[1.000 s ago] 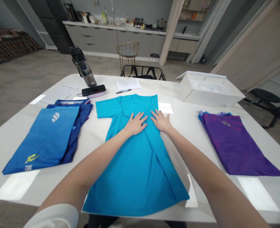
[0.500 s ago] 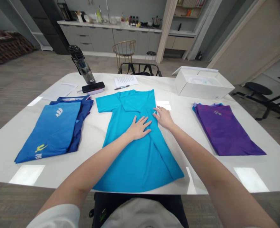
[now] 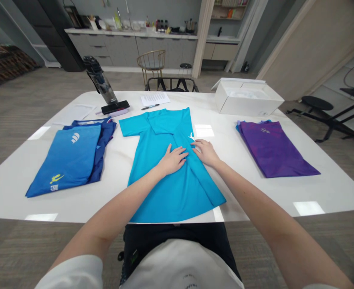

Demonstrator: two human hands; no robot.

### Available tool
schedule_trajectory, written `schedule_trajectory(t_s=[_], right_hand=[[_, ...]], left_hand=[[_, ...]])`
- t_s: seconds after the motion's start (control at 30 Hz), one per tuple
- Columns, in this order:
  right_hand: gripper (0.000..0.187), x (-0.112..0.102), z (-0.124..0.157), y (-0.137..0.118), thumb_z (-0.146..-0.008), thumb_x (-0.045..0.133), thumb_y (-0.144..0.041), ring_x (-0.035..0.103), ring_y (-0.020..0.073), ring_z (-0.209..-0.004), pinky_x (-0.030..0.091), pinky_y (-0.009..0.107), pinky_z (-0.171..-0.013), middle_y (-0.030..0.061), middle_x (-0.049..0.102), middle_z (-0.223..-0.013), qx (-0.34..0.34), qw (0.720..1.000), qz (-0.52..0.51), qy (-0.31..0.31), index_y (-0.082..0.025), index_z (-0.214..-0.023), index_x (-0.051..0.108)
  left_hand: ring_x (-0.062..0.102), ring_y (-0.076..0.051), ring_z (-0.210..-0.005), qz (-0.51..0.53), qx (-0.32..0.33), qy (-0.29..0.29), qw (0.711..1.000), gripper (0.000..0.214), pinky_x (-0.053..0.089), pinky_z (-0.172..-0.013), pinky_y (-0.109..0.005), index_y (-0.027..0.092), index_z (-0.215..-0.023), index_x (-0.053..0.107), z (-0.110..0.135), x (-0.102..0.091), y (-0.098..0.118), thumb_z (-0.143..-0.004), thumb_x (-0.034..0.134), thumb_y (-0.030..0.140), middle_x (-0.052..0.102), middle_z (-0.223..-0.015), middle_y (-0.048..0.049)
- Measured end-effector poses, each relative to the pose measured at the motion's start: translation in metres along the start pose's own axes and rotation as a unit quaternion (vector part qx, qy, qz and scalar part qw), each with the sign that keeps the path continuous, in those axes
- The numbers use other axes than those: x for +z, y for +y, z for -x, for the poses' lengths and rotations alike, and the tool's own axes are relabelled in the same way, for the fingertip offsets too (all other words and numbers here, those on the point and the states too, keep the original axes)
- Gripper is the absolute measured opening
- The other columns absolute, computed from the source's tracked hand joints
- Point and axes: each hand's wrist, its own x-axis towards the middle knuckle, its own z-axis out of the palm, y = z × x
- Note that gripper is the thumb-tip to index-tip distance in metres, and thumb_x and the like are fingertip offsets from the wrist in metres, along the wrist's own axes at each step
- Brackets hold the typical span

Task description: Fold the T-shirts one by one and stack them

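The left hand (image 3: 172,160) lies palm down on the upper middle of the turquoise shirt (image 3: 177,196), its fingers spread and its thumb pointing away from the body. The right hand (image 3: 206,152) is at the shirt's right edge, fingertips on the cloth and the rest of the hand over the table just outside it; its fingers are bent, but whether they pinch any fabric I cannot tell. The shirt thus lies under the left hand and reaches just beneath the right fingertips, collar end away from the person and hem close to the near table edge. Its left sleeve sticks out flat, while its right side is folded inward in a long strip. A white print (image 3: 191,136) shows on the shirt just beyond the right fingertips.

Left of the shirt, well apart from the hands, is a stack of folded blue shirts (image 3: 74,156). Right of it lies a folded purple shirt (image 3: 277,152) with other cloth peeking out beneath. Just beyond the shirt's collar are a pen (image 3: 150,107) and a printed sheet (image 3: 155,97). Beyond its left sleeve are a phone (image 3: 115,107) and a bottle (image 3: 106,88). Beyond it to the right sits an open white box (image 3: 249,106). All these rest on the white table (image 3: 255,200).
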Motion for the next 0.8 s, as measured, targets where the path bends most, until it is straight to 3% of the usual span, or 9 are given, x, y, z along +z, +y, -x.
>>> schedule_trajectory(t_s=[0.2, 0.37, 0.6, 0.8], right_hand=[[0.036, -0.01, 0.038, -0.01, -0.103, 0.052, -0.043, 0.06, 0.0272, -0.12, 0.042, 0.045, -0.107, 0.0094, 0.068, -0.128, -0.063, 0.998, -0.014, -0.011, -0.025, -0.127, 0.071], [0.035, -0.024, 0.072, -0.022, -0.098, 0.062, -0.042, 0.061, 0.0285, -0.111, 0.045, 0.041, -0.095, 0.011, 0.066, -0.119, -0.058, 0.998, 0.02, -0.013, -0.024, -0.127, 0.069], [0.013, -0.036, 0.114, -0.031, -0.094, 0.068, -0.034, 0.063, 0.0182, -0.081, 0.045, 0.029, -0.078, 0.0032, 0.066, -0.091, -0.045, 0.995, -0.047, -0.07, -0.023, -0.098, 0.074], [0.011, -0.044, 0.141, -0.031, -0.089, 0.07, -0.03, 0.06, 0.016, -0.073, 0.043, 0.027, -0.072, 0.0008, 0.067, -0.083, -0.042, 0.991, -0.088, -0.097, -0.022, -0.097, 0.074]], left_hand=[[0.05, -0.023, -0.14, 0.016, 0.024, 0.027, 0.999, 0.039, 0.013, -0.128, -0.058, 0.027, -0.137, 0.064, 0.012, 0.005, 0.016, -0.104, 0.042, 0.026, 0.061, -0.145, -0.008], [0.055, -0.022, -0.133, 0.018, 0.051, 0.044, 0.998, 0.038, 0.017, -0.127, -0.056, 0.025, -0.135, 0.064, 0.022, 0.008, 0.03, -0.103, 0.043, 0.023, 0.065, -0.138, -0.0082], [0.055, -0.024, -0.129, 0.021, 0.077, 0.054, 0.995, 0.034, 0.019, -0.125, -0.056, 0.025, -0.128, 0.068, 0.036, 0.008, 0.05, -0.103, 0.045, 0.027, 0.064, -0.134, -0.0088], [0.055, -0.024, -0.126, 0.023, 0.133, 0.038, 0.99, 0.03, 0.017, -0.124, -0.054, 0.024, -0.123, 0.07, 0.046, 0.004, 0.075, -0.098, 0.054, 0.03, 0.065, -0.128, -0.008]])
